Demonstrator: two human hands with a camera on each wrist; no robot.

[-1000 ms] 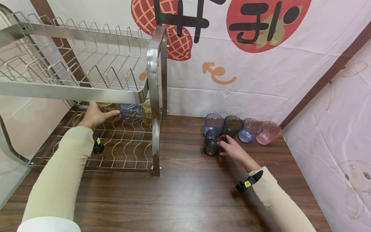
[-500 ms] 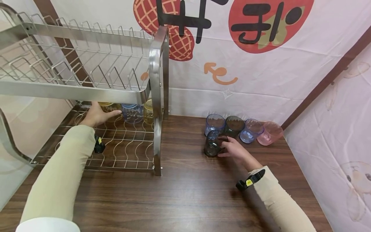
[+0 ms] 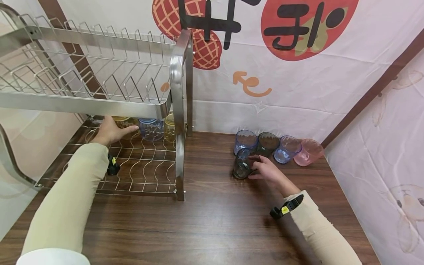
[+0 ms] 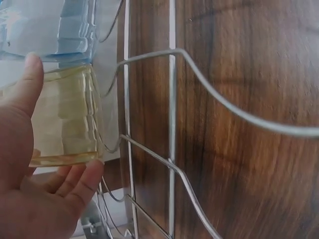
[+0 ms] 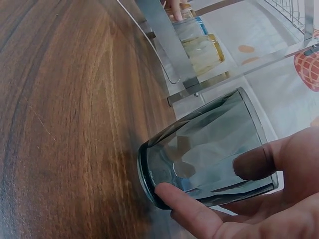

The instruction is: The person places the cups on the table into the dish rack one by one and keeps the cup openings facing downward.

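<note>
Under the rack's upper tier, my left hand (image 3: 110, 131) holds a yellow glass (image 4: 65, 117) on the lower tier, its thumb on one side and its fingers curled at the other. A blue glass (image 3: 151, 129) stands right beside it, with another yellow glass (image 3: 170, 127) past that. Over on the tabletop, my right hand (image 3: 269, 171) grips a dark grey glass (image 5: 204, 149) from the right. This glass tilts slightly, and its base is down close to the wood. In the right wrist view the thumb shows through the glass wall and a fingertip presses near the base.
Behind the held dark glass stand a blue glass (image 3: 246, 139), another dark glass (image 3: 269, 141), a second blue glass (image 3: 285, 150) and a pink glass (image 3: 308, 152) by the back wall. The metal dish rack (image 3: 179, 147) fills the left, its side post between my hands.
The dark grey glass in my right hand has tipped a little, its base shifting slightly left. My left hand keeps its place at the yellow glass.
</note>
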